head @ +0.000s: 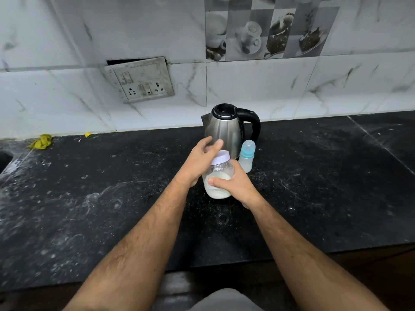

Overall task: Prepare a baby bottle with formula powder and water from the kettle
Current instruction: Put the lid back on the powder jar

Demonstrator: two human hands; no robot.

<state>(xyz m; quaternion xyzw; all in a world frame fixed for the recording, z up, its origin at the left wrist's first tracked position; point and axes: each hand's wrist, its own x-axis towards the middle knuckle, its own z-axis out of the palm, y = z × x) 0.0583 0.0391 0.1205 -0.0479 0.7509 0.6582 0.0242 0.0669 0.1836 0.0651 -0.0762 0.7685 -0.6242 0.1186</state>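
gripping powder jar (219,178) upright: right hand (238,186) fingers wrapped round body, left hand (202,157) fingers loose on lid (221,157).

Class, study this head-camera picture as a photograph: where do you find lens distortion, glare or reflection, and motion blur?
Head view: wide-angle distortion bends the countertop edge and wall tile lines; soft highlights streak the steel kettle; the left hand at the jar lid looks slightly motion-blurred, while the right hand and baby bottle stay fairly sharp.

We see the kettle (226,129) at twelve o'clock on the counter (89,198). The baby bottle (246,157) stands at its four o'clock, the jar (219,176) at six.
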